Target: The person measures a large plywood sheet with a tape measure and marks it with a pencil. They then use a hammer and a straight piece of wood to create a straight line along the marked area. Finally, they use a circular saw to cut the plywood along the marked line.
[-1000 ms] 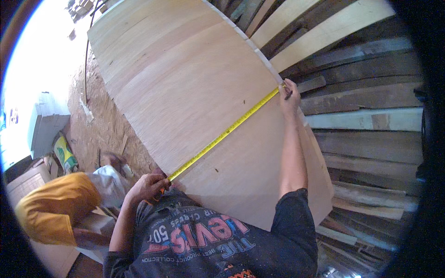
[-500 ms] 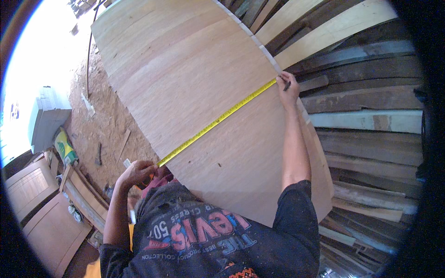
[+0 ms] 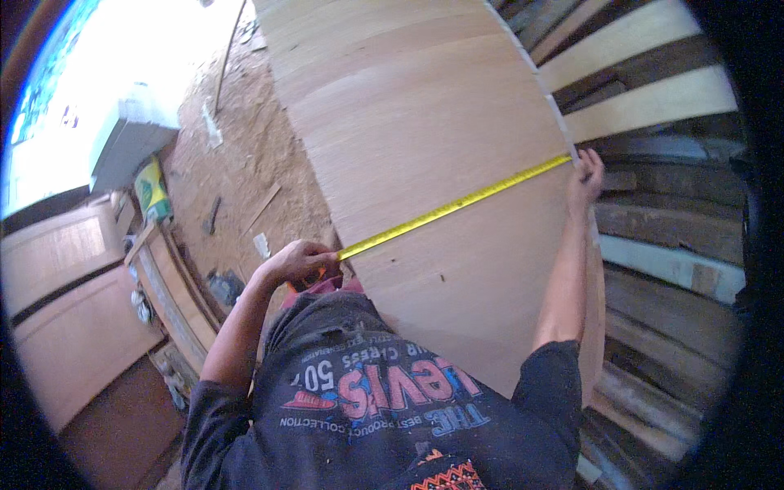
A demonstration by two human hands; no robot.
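The left hand (image 3: 302, 261), just off the left edge of the plywood panel (image 3: 408, 106), is curled around the orange case (image 3: 317, 276) of a tape measure and the start of its blade. The right hand (image 3: 586, 178), at the panel's right edge, has its fingers folded over that edge and appears to grasp the free end of the yellow tape (image 3: 457, 204) there; whether it also holds something small and dark is unclear. Between the hands the tape lies across the panel's face, near or on the wood. As far as shows, the blade is already drawn out and spans the panel from edge to edge; it is not wound back in, and no drawn line can be made out beside it, so reading or marking the width seems to be left. The tape's long axis runs crosswise, roughly square to the panel's long sides, with its free end pointing right and away from the body and its case toward the left. The panel's own long axis runs away from the wearer's dark shirt (image 3: 392, 400). Beyond the panel's right edge lie rows of timber boards (image 3: 653, 224); off its left side are the littered ground (image 3: 282, 175) and, farther out, wooden door panels (image 3: 77, 327).
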